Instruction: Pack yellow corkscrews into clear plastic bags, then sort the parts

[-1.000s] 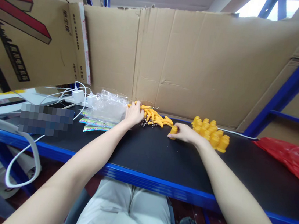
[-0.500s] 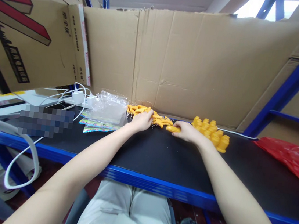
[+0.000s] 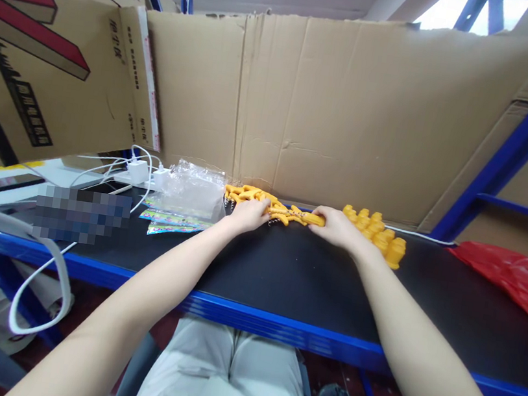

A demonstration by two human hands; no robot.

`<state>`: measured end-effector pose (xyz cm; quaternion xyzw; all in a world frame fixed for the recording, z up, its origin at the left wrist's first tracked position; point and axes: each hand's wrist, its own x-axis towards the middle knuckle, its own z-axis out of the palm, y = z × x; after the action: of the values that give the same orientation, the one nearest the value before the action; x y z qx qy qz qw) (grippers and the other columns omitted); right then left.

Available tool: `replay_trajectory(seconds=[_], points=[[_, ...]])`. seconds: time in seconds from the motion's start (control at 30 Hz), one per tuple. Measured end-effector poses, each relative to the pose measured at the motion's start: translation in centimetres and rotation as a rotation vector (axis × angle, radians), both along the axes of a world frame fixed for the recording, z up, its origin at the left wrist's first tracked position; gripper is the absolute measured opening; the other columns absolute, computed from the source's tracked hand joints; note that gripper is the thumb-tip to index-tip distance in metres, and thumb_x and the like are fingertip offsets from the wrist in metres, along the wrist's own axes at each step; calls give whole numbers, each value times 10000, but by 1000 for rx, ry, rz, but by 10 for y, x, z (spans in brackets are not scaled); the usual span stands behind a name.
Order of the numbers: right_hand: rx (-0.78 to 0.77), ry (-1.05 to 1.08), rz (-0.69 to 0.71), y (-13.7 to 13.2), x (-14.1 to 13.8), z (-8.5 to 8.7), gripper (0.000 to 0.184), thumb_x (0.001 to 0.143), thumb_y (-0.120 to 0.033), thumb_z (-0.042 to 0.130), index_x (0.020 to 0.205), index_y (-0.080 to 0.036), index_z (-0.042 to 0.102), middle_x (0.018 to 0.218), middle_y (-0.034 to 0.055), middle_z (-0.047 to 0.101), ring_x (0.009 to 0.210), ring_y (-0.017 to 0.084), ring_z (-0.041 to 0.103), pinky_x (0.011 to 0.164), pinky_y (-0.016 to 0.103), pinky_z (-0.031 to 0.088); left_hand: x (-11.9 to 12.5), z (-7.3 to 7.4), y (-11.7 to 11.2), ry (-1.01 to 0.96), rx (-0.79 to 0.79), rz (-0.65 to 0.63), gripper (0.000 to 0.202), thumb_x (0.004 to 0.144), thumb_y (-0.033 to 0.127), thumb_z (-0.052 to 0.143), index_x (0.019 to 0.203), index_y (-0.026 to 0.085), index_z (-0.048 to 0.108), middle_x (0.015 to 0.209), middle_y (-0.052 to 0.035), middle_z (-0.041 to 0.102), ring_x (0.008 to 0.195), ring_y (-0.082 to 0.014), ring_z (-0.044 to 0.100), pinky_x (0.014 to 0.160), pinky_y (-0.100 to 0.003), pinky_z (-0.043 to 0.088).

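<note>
On the black mat (image 3: 277,278), near the cardboard back wall, my left hand (image 3: 249,215) rests at a pile of yellow-orange plastic pieces (image 3: 248,192). Its fingers are closed at the pile's near side, and what they grip is hidden. My right hand (image 3: 336,228) pinches the right end of a long, rounded yellow piece (image 3: 313,219). A thin coiled or beaded strand runs between the two hands, too small to make out clearly. More curved yellow pieces lie between the hands. Right of my right hand stand several yellow cup-like parts (image 3: 377,233) in rows.
Clear plastic bags (image 3: 189,191) lie on colourful printed sheets (image 3: 179,225) to the left. Further left are white chargers (image 3: 137,170) with cables and a blurred-out patch. A red plastic bag (image 3: 512,279) lies at the right. A blue rail (image 3: 276,324) edges the shelf.
My right hand has moved slightly up and away with the yellow piece, which now lies closer to level beside the other pieces. My left hand has barely shifted.
</note>
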<state>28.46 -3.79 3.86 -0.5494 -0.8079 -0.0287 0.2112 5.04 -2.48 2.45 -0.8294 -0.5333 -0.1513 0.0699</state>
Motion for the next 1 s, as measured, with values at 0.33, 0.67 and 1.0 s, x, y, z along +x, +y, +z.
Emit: replay_trajectory(seconds=[0.33, 0.67, 1.0], points=[[32, 72, 116, 5, 3, -6, 283, 752, -255, 595, 1012, -156, 645, 1019, 93, 658, 934, 229, 602, 847, 338, 437, -5, 1, 1, -18, -4, 26, 247, 854, 313, 417, 1044, 185, 510, 1013, -115, 630, 966, -260, 590, 764, -357, 456], [136, 100, 266, 12, -7, -18, 382, 799, -224, 555, 1173, -171, 609, 986, 100, 611, 907, 208, 586, 844, 335, 445, 7, 1, -8, -71, 50, -49, 284, 840, 333, 452, 1088, 206, 503, 984, -92, 635, 921, -251, 603, 763, -350, 452], [182, 38, 305, 8, -8, -16, 412, 800, -148, 507, 1201, -204, 589, 1006, 98, 575, 922, 207, 574, 856, 349, 444, 1, -3, 2, -134, -89, -131, 266, 805, 328, 458, 1025, 187, 508, 946, -72, 640, 847, -215, 607, 716, -304, 454]])
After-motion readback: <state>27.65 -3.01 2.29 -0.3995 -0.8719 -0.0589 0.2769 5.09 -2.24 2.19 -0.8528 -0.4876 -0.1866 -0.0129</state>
